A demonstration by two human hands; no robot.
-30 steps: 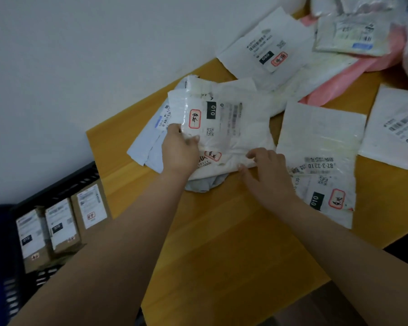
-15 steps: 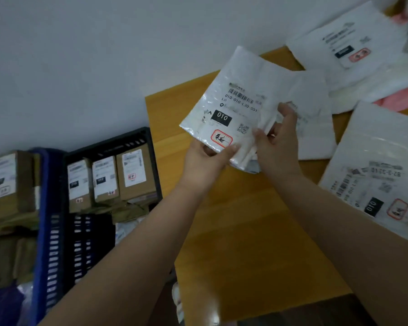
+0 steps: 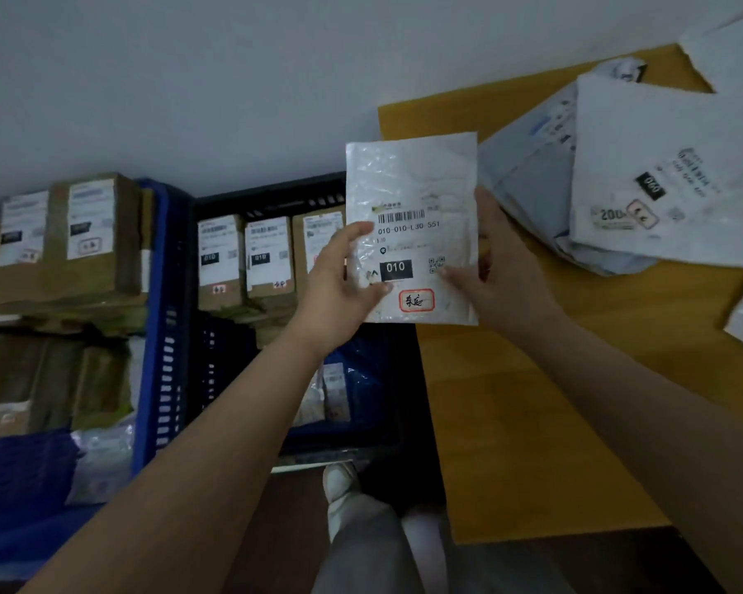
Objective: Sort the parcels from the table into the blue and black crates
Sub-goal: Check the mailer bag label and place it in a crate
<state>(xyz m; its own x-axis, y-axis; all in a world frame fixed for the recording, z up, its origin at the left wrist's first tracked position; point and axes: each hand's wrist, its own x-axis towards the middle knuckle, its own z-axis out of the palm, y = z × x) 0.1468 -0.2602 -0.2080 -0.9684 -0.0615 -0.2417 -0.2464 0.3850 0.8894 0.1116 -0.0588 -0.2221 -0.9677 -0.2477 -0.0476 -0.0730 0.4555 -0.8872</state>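
A flat white parcel (image 3: 410, 186) with a barcode, a black "010" label and a red stamp is held upright above the black crate (image 3: 267, 198). My left hand (image 3: 339, 278) pinches its lower left edge. My right hand (image 3: 496, 272) grips its lower right edge. The black crate holds brown boxes with white labels along its far side and soft bags lower down. Left of it stands the blue crate (image 3: 157, 310) with larger brown boxes. More white and grey parcels (image 3: 657, 173) lie on the wooden table (image 3: 554, 400) to the right.
A white wall runs behind the crates and table. My trouser legs and a light shoe (image 3: 339, 482) show on the dark floor between the black crate and the table's near left edge.
Both hands lifted the white "010" parcel off the pile on the table and carried it left, out over the black crate. The view swung left, bringing both crates into sight.
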